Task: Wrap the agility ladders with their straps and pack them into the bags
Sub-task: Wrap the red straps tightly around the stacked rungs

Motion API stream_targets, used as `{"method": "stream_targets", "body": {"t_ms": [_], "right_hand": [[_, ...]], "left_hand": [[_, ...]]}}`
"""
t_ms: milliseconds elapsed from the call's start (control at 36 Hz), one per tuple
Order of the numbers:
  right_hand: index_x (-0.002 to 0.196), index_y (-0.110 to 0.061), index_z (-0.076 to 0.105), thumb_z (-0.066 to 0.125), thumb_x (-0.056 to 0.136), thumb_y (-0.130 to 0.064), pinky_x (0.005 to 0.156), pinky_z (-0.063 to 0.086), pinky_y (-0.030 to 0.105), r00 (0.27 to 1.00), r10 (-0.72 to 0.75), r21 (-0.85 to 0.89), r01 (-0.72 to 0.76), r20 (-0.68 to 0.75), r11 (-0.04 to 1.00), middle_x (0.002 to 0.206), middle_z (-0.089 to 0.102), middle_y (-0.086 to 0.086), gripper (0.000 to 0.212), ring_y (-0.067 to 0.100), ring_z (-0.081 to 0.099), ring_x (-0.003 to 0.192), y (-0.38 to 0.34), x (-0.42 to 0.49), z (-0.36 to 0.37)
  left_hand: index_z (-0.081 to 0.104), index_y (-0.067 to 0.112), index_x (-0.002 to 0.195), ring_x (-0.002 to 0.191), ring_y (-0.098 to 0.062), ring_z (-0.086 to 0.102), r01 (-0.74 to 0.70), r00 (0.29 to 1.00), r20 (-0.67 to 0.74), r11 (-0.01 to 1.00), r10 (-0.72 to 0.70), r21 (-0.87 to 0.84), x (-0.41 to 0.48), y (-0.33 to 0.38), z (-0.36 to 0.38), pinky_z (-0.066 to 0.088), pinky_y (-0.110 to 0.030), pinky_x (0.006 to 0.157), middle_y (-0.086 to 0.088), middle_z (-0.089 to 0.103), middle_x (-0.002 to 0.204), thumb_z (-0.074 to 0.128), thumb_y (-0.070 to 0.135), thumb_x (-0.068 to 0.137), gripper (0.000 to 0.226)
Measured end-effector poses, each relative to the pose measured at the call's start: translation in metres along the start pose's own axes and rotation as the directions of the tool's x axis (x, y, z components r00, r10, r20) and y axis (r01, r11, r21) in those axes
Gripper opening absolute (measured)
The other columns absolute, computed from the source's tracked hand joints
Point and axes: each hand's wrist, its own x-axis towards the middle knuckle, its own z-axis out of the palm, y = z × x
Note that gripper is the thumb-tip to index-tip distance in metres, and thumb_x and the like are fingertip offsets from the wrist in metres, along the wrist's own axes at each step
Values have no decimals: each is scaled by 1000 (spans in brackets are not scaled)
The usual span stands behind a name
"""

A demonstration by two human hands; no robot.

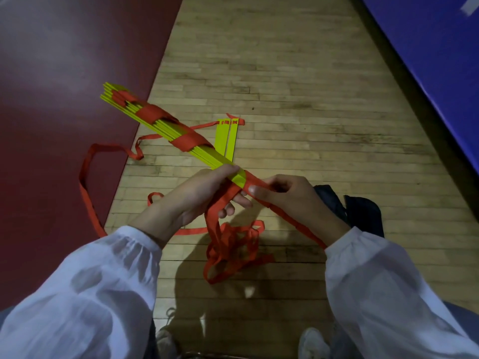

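Note:
A bundle of yellow ladder rungs (166, 128) slants from upper left to centre, held above the floor. Red strap (190, 142) is wound around it in two bands. My left hand (199, 193) grips the near end of the bundle. My right hand (282, 195) pinches the red strap where it crosses that end. Loose red strap (230, 250) hangs below my hands in a tangle and trails over the floor to the left. Two more yellow rungs (226, 137) lie flat on the floor behind the bundle. A dark bag (363, 211) lies on the floor behind my right wrist.
The floor is pale wood planks (285, 99). A dark red mat (64, 99) covers the left side and a blue mat (440, 60) runs along the upper right. My shoes (311, 343) show at the bottom edge.

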Motion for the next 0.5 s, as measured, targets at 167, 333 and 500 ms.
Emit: {"method": "stream_targets", "body": {"t_ms": [167,333,500], "right_hand": [[97,-32,69,66,54,-69,72,55,25,996,19,-80,-12,87,997,94,72,-7,57,8,69,85,-3,0,-6],[106,-21,70,58,69,-61,69,55,22,981,108,34,-115,159,993,102,73,5,56,16,71,89,-12,-5,-21],[109,-16,70,62,70,-53,58,52,22,964,149,163,-187,218,969,95,74,7,55,17,71,78,-15,-7,-22]], "left_hand": [[63,-1,99,40,-15,49,-20,1000,-9,1000,19,-20,-2,-3,2,38,-19,37,-13,65,67,37,24,100,36],[59,0,87,40,-14,46,-61,998,1,998,61,2,-6,2,1,37,-20,37,-8,60,60,38,19,98,30],[61,-6,76,36,-11,47,-101,994,60,988,95,113,-15,5,7,28,-15,35,-4,62,50,39,23,101,44]]}}
